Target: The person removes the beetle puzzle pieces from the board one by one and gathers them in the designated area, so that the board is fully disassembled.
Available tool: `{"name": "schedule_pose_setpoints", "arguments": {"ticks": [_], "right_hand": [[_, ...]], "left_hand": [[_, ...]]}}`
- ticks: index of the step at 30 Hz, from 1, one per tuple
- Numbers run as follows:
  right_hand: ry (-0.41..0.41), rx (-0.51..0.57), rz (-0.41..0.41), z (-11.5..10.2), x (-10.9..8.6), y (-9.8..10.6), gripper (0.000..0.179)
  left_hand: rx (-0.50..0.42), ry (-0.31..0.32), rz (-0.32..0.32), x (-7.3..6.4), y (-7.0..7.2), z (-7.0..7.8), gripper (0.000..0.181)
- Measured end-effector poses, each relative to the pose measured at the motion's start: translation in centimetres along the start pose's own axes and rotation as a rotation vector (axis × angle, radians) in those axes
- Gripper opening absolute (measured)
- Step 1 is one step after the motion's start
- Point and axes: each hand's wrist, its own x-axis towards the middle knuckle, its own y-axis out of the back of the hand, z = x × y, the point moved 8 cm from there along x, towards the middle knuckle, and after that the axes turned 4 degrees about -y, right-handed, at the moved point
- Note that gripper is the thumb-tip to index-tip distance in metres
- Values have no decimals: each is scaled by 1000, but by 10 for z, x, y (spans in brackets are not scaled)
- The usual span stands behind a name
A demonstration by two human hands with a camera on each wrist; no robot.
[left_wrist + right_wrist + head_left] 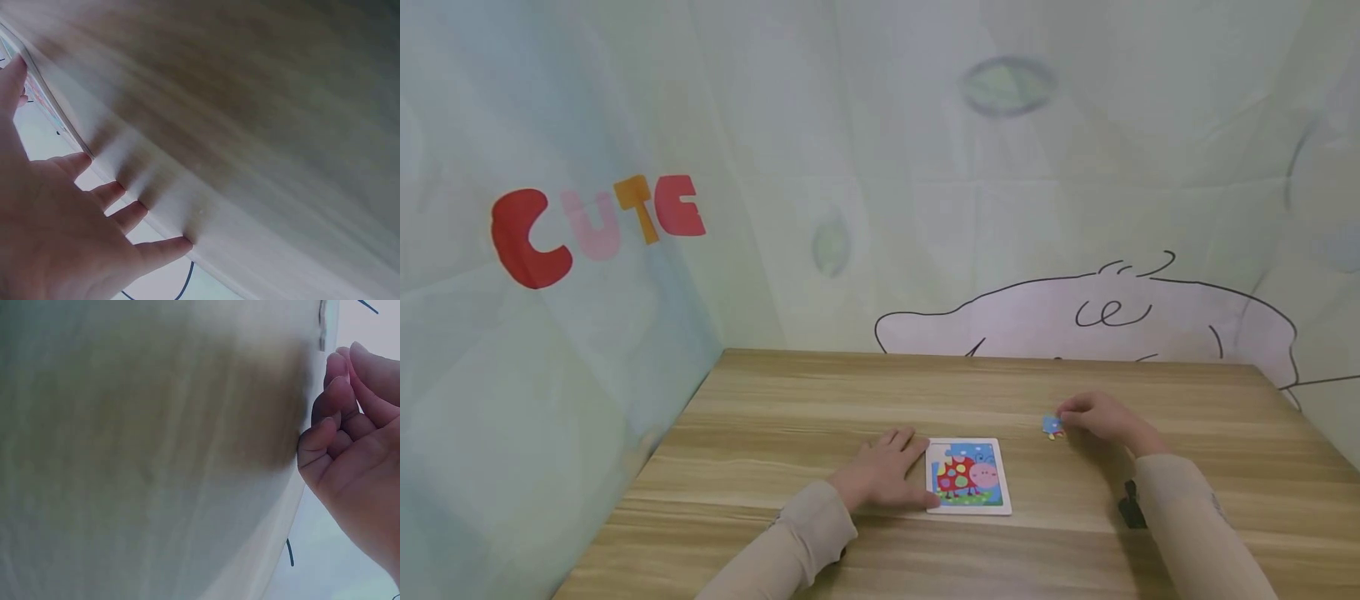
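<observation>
Spread left hand braces the ladybird jigsaw while right hand, pinch unclear, seemingly collects a jigsaw piece, needing a clean lift.

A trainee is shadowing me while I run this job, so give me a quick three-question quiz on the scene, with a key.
1. In the head view, which hand has its thumb at the lower-left corner of the puzzle board?
2. True or false: the gap in the ladybug picture is at its lower right.
3. What shows at the fingertips of the right hand?
A) a small blue piece
B) a spoon
C) a pen

Key:
1. The left hand.
2. False; the gap is at the upper left.
3. A.
</observation>
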Motion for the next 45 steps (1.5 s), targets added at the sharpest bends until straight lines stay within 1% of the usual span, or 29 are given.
{"name": "schedule_pose_setpoints", "arguments": {"ticks": [3, 7, 10, 12, 15, 19, 22, 29, 35, 42, 43, 45], "right_hand": [[-12, 15, -6, -1, 0, 2, 32], [12, 18, 0, -9, 2, 5, 36], [27, 9, 4, -20, 2, 6, 37], [14, 2, 3, -26, 3, 6, 37], [21, -22, 0, -39, 3, 5, 38], [47, -26, -9, -56, 4, 2, 39], [71, -7, -19, -68, 5, -2, 38], [149, -12, -28, -92, 6, -15, 30], [153, -7, -43, -101, 9, -31, 26], [248, 43, -100, -114, 11, -50, 23], [256, 44, -113, -116, 11, -53, 23], [244, 39, -131, -118, 11, -58, 23]], "left_hand": [[3, -1, 0, 0, 0, 0, 89], [6, 2, 3, -1, 0, 0, 89], [3, 3, 3, -1, 1, 0, 89], [2, 3, 2, 0, 0, 0, 89], [6, 0, 3, 0, 0, 0, 89], [7, 0, 1, 0, -1, 0, 90], [0, 4, 1, 1, -1, -1, 90], [1, 6, 1, 1, -1, -1, 90], [5, 10, -4, 2, -2, -2, 90], [5, 15, -6, 2, -2, -2, 90], [6, 14, -6, 2, -3, -2, 90], [9, 15, -6, 4, -4, -3, 90]]}}
